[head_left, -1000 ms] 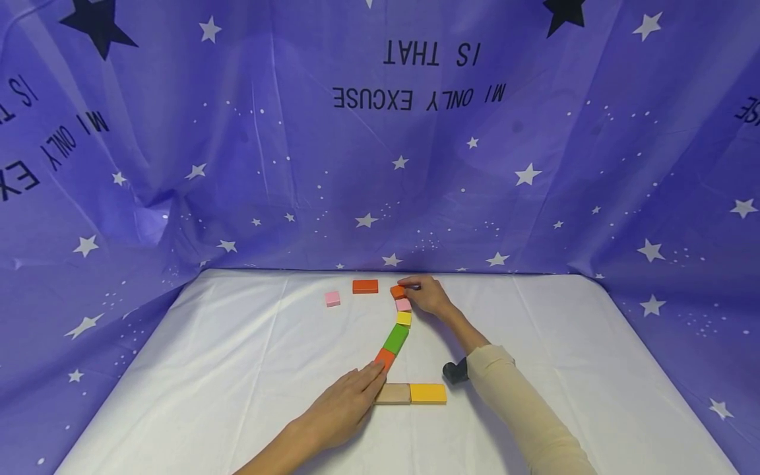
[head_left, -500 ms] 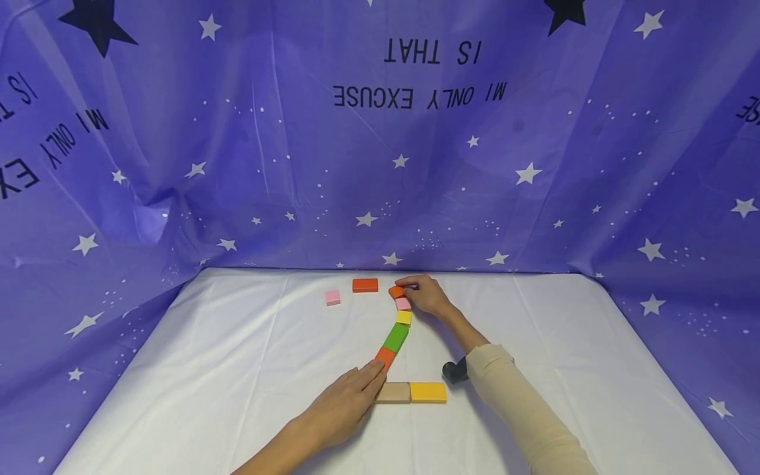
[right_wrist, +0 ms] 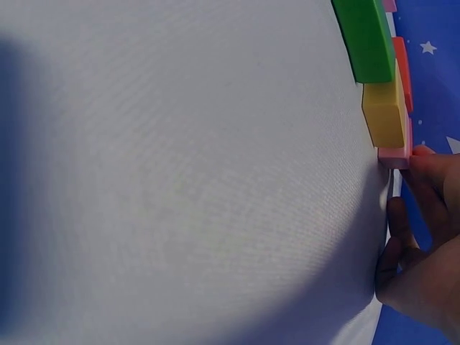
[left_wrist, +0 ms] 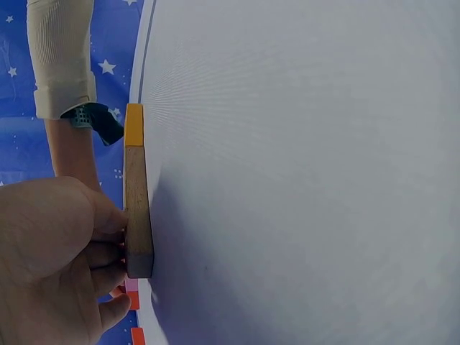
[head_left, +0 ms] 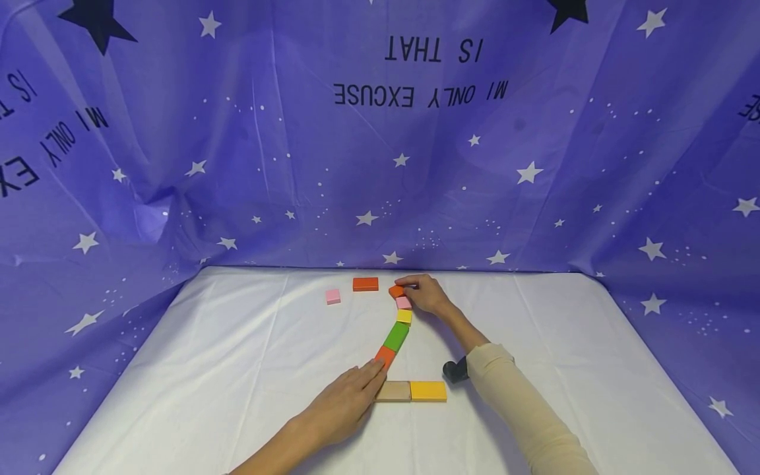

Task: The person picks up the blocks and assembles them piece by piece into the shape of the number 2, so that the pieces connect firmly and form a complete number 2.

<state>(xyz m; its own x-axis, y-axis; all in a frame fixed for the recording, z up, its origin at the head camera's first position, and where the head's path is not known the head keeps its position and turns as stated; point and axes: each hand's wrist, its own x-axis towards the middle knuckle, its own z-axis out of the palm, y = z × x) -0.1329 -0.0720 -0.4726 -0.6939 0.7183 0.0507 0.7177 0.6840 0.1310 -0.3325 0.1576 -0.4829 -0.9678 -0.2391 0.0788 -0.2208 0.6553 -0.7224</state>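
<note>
In the head view, several blocks form a curved line on the white table. My right hand (head_left: 426, 295) pinches the small orange block (head_left: 395, 291) at its far end. Nearer come a pink block (head_left: 404, 303), a yellow block (head_left: 404, 316), a green block (head_left: 396, 337) and an orange-red block (head_left: 385, 357). The extended fingers of my left hand (head_left: 344, 406) rest on the orange-red block, hiding its near end. Beside them lies a plain wooden block (left_wrist: 138, 208), end to end with a yellow-orange block (head_left: 429, 391). My right fingers hide the orange block in the right wrist view.
A loose pink block (head_left: 333, 297) and a red block (head_left: 365, 284) lie at the back, left of the line. Something black (head_left: 455, 371) sticks out by the right sleeve. A purple star-printed cloth (head_left: 380, 198) stands behind the table (head_left: 237, 369).
The right hand has shifted the small orange block very slightly left, at the line's far end. The left hand has stayed in place.
</note>
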